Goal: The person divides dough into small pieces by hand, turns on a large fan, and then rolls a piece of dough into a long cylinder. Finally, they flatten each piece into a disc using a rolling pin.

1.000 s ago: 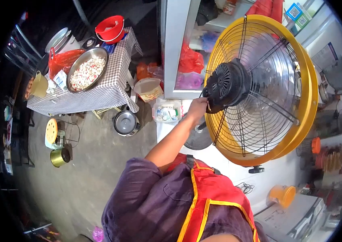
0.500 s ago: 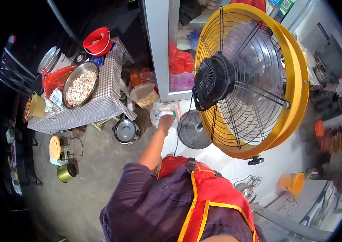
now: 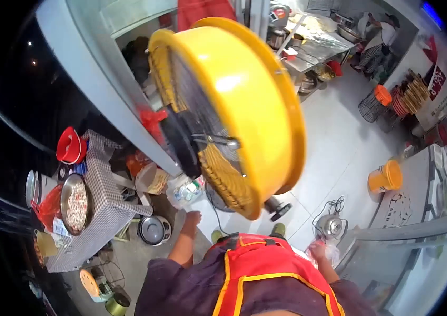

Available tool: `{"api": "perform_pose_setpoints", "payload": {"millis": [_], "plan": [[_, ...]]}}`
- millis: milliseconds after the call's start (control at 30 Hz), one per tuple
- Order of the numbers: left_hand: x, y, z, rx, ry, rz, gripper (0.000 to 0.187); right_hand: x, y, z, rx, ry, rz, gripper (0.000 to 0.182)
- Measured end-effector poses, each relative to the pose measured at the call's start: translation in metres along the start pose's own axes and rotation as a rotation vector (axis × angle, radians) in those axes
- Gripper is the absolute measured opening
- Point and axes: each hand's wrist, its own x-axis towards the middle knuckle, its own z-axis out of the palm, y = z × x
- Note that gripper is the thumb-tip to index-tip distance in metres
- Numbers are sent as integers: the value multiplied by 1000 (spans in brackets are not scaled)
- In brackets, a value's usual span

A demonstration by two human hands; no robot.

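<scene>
My left hand (image 3: pixel 192 218) hangs low, just below a clear plastic container (image 3: pixel 185 191) on the floor that holds white and green packets. Its fingers are small and smeared in this view. On the other side, my right hand (image 3: pixel 316 249) is closed on a thin clear plastic bag (image 3: pixel 331 254) beside my red apron (image 3: pixel 276 255). A round metal pot (image 3: pixel 333 226) sits on the floor just beyond it. In front of me stands a large yellow drum fan (image 3: pixel 250 100), its grille turned to the left.
A checked-cloth table (image 3: pixel 102 203) at left bears a bowl of chopped pieces (image 3: pixel 76 204) and a red bucket (image 3: pixel 71 146). A lidded pot (image 3: pixel 154 230) is on the floor. An orange bucket (image 3: pixel 385 177) stands at right. A person (image 3: pixel 381 42) works at the far back.
My left hand has come back from the plastic container. My view has swung right, bringing my right hand with the plastic bag and the back room into sight.
</scene>
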Motion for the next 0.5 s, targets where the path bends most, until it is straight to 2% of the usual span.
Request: {"api": "perform_pose_setpoints", "payload": {"millis": [33,100,133,200,233,267,300,433,500], "plan": [[-2,-17,4,248,-2,84,8,6,1,-5,-33,21,8,31],[-7,-58,19,801,28,388,7,18,1,-27,-180,-8,-36,27],[0,-84,31,1149,79,708,8,41,16,-32,-133,-91,-82,29],[-70,-42,40,875,113,254,17,87,72,-21,-76,-181,-172,33],[-89,-37,53,870,58,145,17,101,88,-27,-66,-185,-221,35],[-106,-36,67,915,-30,98,18,110,90,-41,-91,-97,-280,34],[-119,-35,80,959,-104,67,18,123,105,-43,75,-95,-152,33],[-139,-15,133,1098,-398,62,21,144,132,-99,193,-199,113,30],[-136,2,156,1155,-536,97,23,166,148,-116,139,-239,74,31]]}}
